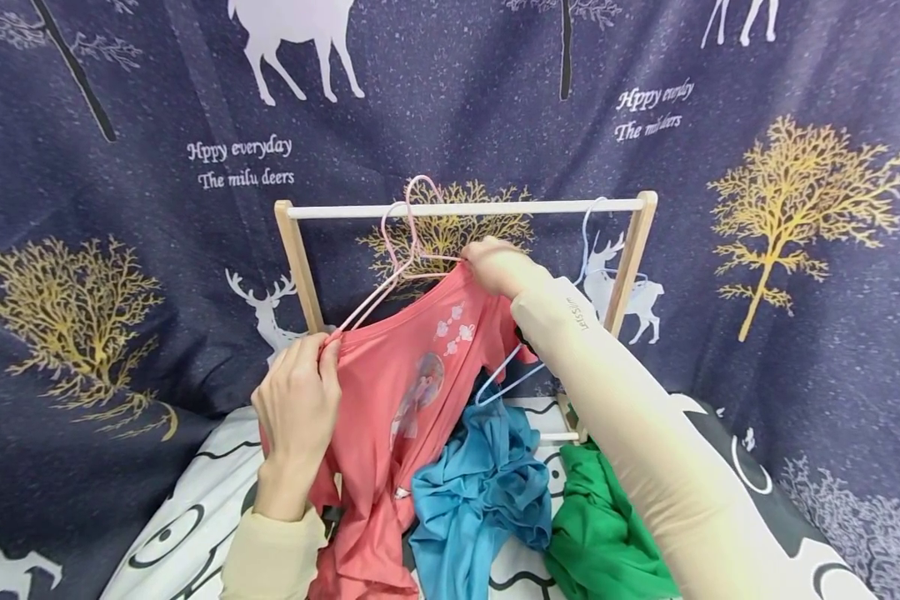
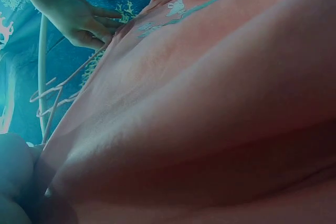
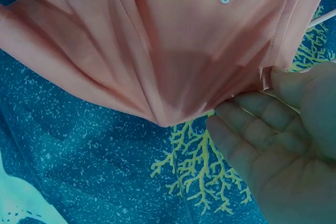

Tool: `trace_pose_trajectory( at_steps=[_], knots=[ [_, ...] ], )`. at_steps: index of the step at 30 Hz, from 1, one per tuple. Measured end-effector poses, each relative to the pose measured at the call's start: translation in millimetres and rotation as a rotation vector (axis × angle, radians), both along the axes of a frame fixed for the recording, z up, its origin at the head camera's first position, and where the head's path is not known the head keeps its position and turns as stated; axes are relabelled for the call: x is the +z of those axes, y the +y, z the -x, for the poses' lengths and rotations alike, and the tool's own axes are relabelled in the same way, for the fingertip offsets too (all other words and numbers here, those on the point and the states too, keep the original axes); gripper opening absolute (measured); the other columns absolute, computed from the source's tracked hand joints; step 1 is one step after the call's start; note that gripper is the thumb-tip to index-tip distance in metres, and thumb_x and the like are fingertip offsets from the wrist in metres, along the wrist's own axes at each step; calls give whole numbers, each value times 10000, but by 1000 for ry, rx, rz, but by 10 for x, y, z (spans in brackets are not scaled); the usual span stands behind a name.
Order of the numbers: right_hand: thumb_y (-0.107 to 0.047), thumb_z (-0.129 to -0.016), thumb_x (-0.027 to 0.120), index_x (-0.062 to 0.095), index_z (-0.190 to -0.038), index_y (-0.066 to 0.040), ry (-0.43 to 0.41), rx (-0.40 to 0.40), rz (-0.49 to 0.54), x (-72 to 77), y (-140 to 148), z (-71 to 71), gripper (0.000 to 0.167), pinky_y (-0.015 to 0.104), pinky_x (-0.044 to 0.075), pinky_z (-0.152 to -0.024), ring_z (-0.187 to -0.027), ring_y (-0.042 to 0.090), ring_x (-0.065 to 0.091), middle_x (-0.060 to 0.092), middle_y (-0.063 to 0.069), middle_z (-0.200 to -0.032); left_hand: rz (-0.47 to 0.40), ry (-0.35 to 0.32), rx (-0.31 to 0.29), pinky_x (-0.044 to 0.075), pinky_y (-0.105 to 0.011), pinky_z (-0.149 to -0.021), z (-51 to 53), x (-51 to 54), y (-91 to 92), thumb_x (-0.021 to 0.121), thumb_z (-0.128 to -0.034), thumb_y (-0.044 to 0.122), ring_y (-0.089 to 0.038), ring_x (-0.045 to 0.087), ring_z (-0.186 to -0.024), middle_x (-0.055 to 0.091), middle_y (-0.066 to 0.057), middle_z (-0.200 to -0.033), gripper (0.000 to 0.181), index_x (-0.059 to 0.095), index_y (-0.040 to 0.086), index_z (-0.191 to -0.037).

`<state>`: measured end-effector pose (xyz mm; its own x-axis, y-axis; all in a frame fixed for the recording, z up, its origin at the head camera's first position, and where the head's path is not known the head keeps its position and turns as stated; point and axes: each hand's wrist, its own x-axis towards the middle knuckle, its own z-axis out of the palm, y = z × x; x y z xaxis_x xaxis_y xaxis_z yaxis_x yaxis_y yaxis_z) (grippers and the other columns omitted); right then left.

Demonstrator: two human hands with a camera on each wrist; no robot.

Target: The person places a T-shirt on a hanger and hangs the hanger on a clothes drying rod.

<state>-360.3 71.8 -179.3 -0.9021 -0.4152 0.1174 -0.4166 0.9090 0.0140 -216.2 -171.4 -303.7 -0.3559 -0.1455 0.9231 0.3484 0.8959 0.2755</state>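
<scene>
A coral T-shirt (image 1: pixel 390 358) with a printed front hangs stretched between my two hands, on a pink hanger (image 1: pixel 375 296) whose upper part shows through the neck opening. My left hand (image 1: pixel 297 404) pinches the shirt's left shoulder at the neckline, by the hanger's arm. At the other shoulder, my right hand (image 1: pixel 498 265) pinches the fabric near the hanger's opposite end. In the right wrist view, thumb and fingers (image 3: pixel 262 124) hold the shirt's edge. Cloth fills most of the left wrist view, with the left hand only partly visible at its lower left corner.
The rack's white rail (image 1: pixel 495 208) runs behind the shirt, and a second pink hanger (image 1: pixel 387 229) is close beside the first. A blue hanger (image 1: pixel 587 242) hangs at the rail's right end. Below lie a blue garment (image 1: pixel 480 483) and a green garment (image 1: pixel 603 533) on the patterned bedding (image 1: pixel 187 533).
</scene>
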Motion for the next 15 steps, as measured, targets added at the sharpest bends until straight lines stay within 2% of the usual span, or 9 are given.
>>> trace_pose_trajectory(
  at_steps=[4, 11, 15],
  knots=[
    [-137, -1047, 416, 647, -1108, -91, -3, -2, -3, -16, -23, 29, 243, 405, 417, -927, -1139, 276, 534, 597, 140, -1166, -1, -4, 0, 434, -527, -584, 30, -34, -21, 600, -984, 268, -355, 635, -797, 677, -97, -848, 237, 691, 52, -949],
    [-139, -1050, 400, 628, -1180, -104, -56, -23, 61, -66, -26, 19, 264, 391, 397, -912, -1117, 245, 508, 564, 120, -1206, -7, -39, -1, 426, -518, -588, 57, -117, -50, 606, -979, 265, -368, 630, -796, 671, -107, -847, 228, 684, 52, -958],
    [-145, -1051, 403, 637, -1165, -103, -42, -13, 61, -100, -30, 26, 264, 391, 406, -931, -1145, 256, 518, 578, 116, -1203, -11, -51, 0, 424, -514, -600, 74, -183, -60, 603, -981, 265, -370, 624, -802, 666, -112, -843, 233, 682, 46, -977]
  ],
)
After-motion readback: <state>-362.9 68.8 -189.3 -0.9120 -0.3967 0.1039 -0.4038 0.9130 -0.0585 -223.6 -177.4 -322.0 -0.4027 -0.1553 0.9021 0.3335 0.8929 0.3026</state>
